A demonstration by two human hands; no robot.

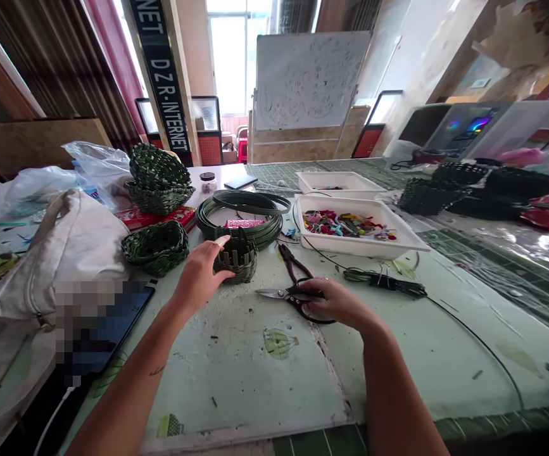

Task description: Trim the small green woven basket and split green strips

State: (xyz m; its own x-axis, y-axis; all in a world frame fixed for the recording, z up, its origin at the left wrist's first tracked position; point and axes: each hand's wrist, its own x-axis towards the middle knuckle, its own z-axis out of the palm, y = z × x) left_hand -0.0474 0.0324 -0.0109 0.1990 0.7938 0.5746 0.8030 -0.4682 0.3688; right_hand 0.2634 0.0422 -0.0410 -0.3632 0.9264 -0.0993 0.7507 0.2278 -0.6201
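Observation:
My left hand (202,273) grips the side of a small, unfinished green woven basket (237,265), whose loose strip ends stand upright at its rim. My right hand (339,302) lies over the black handles of a pair of steel shears (277,294), whose blades point left across the pale green work table (250,373). Just above the shears lie dark red-handled pliers (294,262). Behind the small basket sits a coil of dark green strip (240,220) with a pink packet (244,223) resting in it.
Finished woven baskets (156,247) are stacked to the left beside a canvas bag (60,253) and a pixelated tablet (107,329). White trays (357,240) hold colourful small items to the right. A black cable (473,339) curves across the table, and more dark baskets (429,196) stand farther right.

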